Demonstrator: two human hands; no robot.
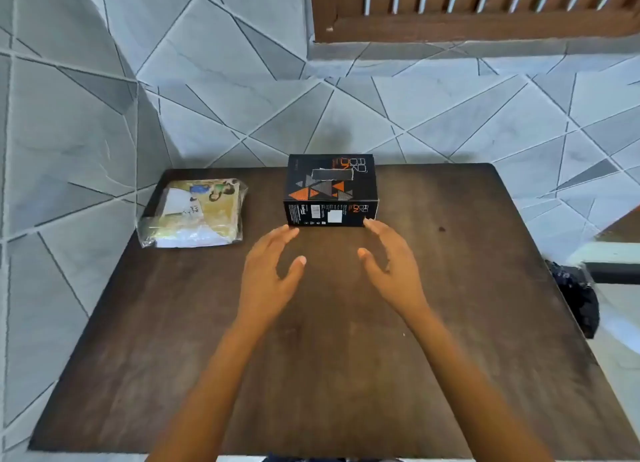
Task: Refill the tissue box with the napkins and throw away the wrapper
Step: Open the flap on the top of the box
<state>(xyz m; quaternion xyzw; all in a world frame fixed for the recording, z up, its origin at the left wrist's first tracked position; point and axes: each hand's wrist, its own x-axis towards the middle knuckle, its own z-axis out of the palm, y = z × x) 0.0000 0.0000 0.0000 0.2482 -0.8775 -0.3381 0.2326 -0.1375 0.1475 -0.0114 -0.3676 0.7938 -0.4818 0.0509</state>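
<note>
A black tissue box [330, 187] with orange and grey triangles stands at the far middle of the dark wooden table [450, 288], with a dark slot on its top. To its left lies a clear plastic wrapper [195, 212] holding a pack of napkins. My left hand [270, 271] and my right hand [394, 264] hover over the table just in front of the box, fingers straight and spread, palms facing each other. The right fingertips are at the box's near right corner. Neither hand holds anything.
Grey tiled walls with dark line patterns stand behind and to the left of the table. A brown slatted wooden frame [485, 11] hangs at the top right. A black bag [575, 291] sits past the table's right edge.
</note>
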